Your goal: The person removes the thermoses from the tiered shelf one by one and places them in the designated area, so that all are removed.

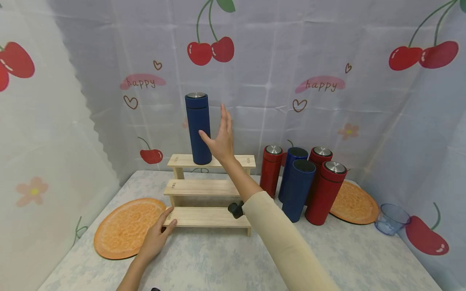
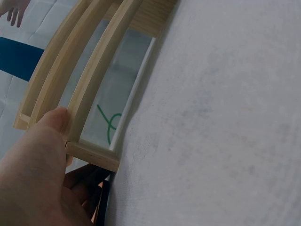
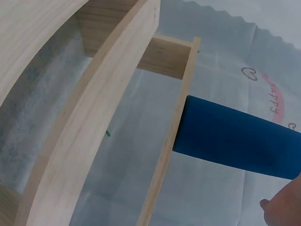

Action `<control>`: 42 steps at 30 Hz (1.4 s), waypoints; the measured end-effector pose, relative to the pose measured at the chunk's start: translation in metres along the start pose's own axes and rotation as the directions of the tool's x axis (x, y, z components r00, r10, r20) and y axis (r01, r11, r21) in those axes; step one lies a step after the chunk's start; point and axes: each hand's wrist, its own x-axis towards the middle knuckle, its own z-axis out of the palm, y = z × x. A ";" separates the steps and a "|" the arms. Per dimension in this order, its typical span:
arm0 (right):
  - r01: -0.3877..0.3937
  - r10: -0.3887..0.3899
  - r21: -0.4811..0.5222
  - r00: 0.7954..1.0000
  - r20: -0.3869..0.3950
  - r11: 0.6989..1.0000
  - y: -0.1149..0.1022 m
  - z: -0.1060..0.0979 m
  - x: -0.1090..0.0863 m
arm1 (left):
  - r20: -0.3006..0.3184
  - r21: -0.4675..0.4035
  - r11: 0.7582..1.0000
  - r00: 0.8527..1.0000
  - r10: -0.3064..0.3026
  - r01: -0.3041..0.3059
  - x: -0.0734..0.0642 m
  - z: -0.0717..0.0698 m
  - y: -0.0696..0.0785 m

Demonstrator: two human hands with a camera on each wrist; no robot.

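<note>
A blue thermos bottle point(image 1: 198, 125) with a silver lid stands upright on the top tier of a three-step wooden stand point(image 1: 209, 217). My right hand point(image 1: 222, 141) is just right of this bottle, fingers straight and spread upward, thumb overlapping its side in the head view. In the right wrist view the bottle point(image 3: 235, 136) rises from the top board, with a bit of thumb point(image 3: 284, 205) apart from it. My left hand point(image 1: 156, 238) grips the left end of the lowest step. The left wrist view has its thumb point(image 2: 55, 118) over the board and the other fingers beneath.
Right of the stand, several red and blue thermos bottles point(image 1: 298, 192) stand grouped. Behind them lies an orange round mat point(image 1: 354, 204) beside a clear bluish cup point(image 1: 391, 220). Another orange round mat point(image 1: 127, 228) lies at the left. A cherry-print curtain point(image 1: 255, 81) hangs behind the table.
</note>
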 end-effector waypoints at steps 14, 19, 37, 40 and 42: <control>-0.085 0.121 -0.131 0.945 0.305 0.988 0.013 0.026 -0.009 | 0.021 -0.005 1.000 0.999 -0.026 0.026 0.000 0.000 0.001; -0.099 0.139 -0.156 0.951 0.275 0.983 0.015 0.027 -0.011 | 0.010 0.001 1.000 1.000 -0.025 0.025 0.000 -0.001 0.002; -0.057 0.064 -0.096 0.995 0.073 0.994 0.018 0.015 -0.033 | 0.011 -0.011 1.000 0.999 -0.030 0.030 0.000 -0.001 0.004; -0.034 0.040 -0.082 0.996 0.076 0.996 0.021 0.017 -0.035 | 0.009 -0.016 0.999 0.999 -0.032 0.032 -0.001 -0.001 0.004; -0.019 0.025 -0.072 0.996 0.081 0.997 0.023 0.018 -0.036 | 0.005 -0.017 0.999 1.000 -0.030 0.030 -0.001 -0.001 0.004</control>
